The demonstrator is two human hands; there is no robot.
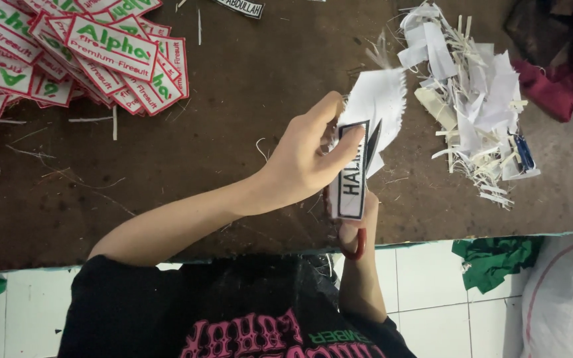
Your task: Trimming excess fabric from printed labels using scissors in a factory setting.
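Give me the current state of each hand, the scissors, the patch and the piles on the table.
Left hand: gripping the patch.
Right hand: mostly hidden, fingers in the scissors' red handle.
Scissors: blades at the patch's edge; open or closed unclear.
Patch: held up off the table, white backing fabric attached.
Patch pile: loose overlapping heap, top left.
Scraps: heaped white offcuts, right.
Table: littered with threads.
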